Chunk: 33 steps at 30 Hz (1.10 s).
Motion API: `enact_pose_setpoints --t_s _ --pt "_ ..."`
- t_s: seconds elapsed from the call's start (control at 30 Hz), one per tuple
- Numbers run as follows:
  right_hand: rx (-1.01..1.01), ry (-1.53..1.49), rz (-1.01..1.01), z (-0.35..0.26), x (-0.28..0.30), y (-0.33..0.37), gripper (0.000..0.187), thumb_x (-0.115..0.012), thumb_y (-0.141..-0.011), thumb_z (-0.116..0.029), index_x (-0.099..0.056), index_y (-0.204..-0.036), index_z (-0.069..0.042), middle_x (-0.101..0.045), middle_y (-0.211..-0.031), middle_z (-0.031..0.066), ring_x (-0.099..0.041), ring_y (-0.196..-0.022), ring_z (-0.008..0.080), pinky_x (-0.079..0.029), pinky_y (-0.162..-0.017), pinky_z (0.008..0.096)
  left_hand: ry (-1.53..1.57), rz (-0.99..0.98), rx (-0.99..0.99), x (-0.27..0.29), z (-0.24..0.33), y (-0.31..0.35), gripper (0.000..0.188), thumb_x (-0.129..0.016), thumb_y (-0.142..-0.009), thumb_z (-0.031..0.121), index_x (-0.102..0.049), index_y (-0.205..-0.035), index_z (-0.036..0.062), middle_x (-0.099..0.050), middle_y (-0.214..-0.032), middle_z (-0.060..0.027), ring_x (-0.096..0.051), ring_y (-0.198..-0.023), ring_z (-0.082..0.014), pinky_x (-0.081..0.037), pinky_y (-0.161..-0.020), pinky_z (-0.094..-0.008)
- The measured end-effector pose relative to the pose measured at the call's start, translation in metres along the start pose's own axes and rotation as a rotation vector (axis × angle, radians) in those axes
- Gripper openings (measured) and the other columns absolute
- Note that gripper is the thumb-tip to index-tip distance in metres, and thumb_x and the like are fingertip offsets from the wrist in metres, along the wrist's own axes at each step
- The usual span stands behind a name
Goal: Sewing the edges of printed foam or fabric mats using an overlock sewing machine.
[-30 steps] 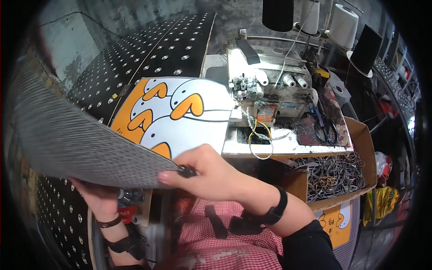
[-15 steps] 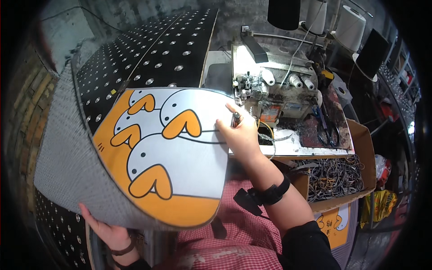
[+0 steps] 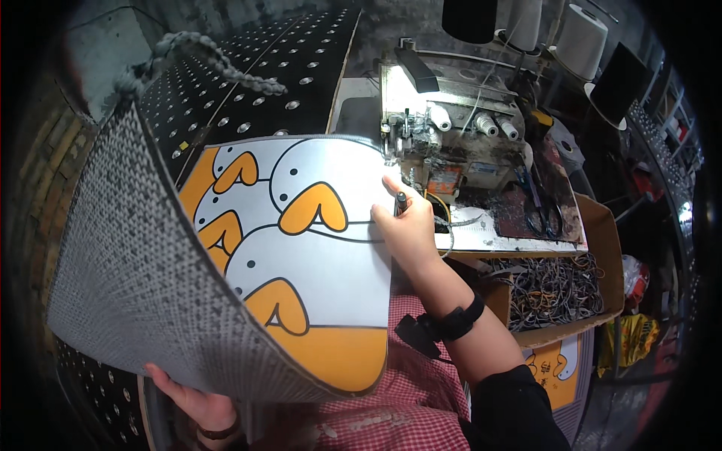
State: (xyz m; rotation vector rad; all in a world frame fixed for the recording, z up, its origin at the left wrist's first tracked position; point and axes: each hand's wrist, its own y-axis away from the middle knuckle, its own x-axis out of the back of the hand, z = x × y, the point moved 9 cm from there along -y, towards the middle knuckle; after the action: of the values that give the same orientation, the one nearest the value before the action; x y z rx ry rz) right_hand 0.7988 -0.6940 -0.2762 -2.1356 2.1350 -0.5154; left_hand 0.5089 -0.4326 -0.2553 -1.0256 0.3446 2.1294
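Observation:
A floor mat with white ducks and orange beaks on an orange ground lies across the machine table. Its left side curls up, showing the grey textured backing. My left hand grips the mat's lower edge from beneath, with some fingers hidden. My right hand rests at the mat's right edge beside the overlock sewing machine. A small black stick-like tool pokes up between its thumb and forefinger; the rest is hidden in the hand. From the mat's raised corner a grey braided thread tail sticks out.
Scissors lie on the table right of the machine. Below them stands a cardboard box full of trimmings. Thread cones stand at the back right. A studded black table extends behind the mat. Another printed mat is low at right.
The mat's left side has curled higher and toward me, bringing the thread tail into view. My left hand has shifted lower and slightly right. My right hand moved slightly right with the black tool.

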Motion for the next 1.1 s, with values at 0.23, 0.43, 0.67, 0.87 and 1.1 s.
enact_pose_setpoints --t_s 0.23,0.43,0.67,0.87,1.1 --pt "0.203 0.007 0.005 -0.005 0.01 0.02 0.04 -0.053 -0.074 -0.01 -0.054 -0.111 0.004 -0.063 -0.091 0.021 -0.063 -0.077 0.0186 -0.047 -0.069 0.0261 -0.098 0.029 -0.092 -0.003 -0.031 -0.028 0.068 -0.05 -0.083 0.049 -0.032 -0.131 0.0044 -0.034 -0.134 -0.007 -0.033 -0.121 -0.0244 -0.025 -0.103 -0.0373" --pt "-0.157 -0.143 -0.254 0.03 0.005 0.075 0.046 -0.06 -0.075 -0.012 -0.05 -0.118 0.001 -0.06 -0.103 0.0214 -0.061 -0.092 0.0207 -0.046 -0.078 0.0265 -0.145 -0.13 -0.071 0.0 -0.058 -0.059 0.062 -0.048 -0.084 0.048 -0.038 -0.127 0.0055 -0.04 -0.131 -0.0064 -0.037 -0.119 -0.025 -0.029 -0.101 -0.0389" --pt "0.046 -0.033 -0.183 -0.023 0.013 0.075 0.045 -0.058 -0.078 -0.011 -0.047 -0.12 0.002 -0.06 -0.104 0.0208 -0.06 -0.094 0.0202 -0.046 -0.079 0.0267 -0.273 -0.462 -0.118 -0.048 -0.013 -0.015 0.059 -0.047 -0.084 0.046 -0.038 -0.127 0.0051 -0.041 -0.129 -0.0088 -0.039 -0.117 -0.0261 -0.032 -0.099 -0.0399" --pt "0.064 -0.049 -0.149 -0.014 0.014 0.087 0.046 -0.06 -0.078 -0.009 -0.046 -0.121 0.002 -0.06 -0.105 0.0204 -0.06 -0.094 0.0193 -0.046 -0.078 0.025 -0.038 -0.124 0.119 -0.01 0.013 -0.045 0.05 -0.04 -0.087 0.035 -0.04 -0.124 0.0023 -0.046 -0.125 -0.0123 -0.045 -0.113 -0.0275 -0.037 -0.095 -0.0401" --pt "0.033 -0.067 -0.183 -0.019 0.013 0.097 0.047 -0.062 -0.077 -0.008 -0.048 -0.121 0.001 -0.061 -0.099 0.0186 -0.061 -0.087 0.0152 -0.046 -0.073 0.0238 -0.068 -0.099 0.234 0.019 -0.004 -0.092 0.041 -0.041 -0.084 0.015 -0.04 -0.121 -0.0032 -0.05 -0.119 -0.017 -0.049 -0.11 -0.0283 -0.038 -0.096 -0.0392"
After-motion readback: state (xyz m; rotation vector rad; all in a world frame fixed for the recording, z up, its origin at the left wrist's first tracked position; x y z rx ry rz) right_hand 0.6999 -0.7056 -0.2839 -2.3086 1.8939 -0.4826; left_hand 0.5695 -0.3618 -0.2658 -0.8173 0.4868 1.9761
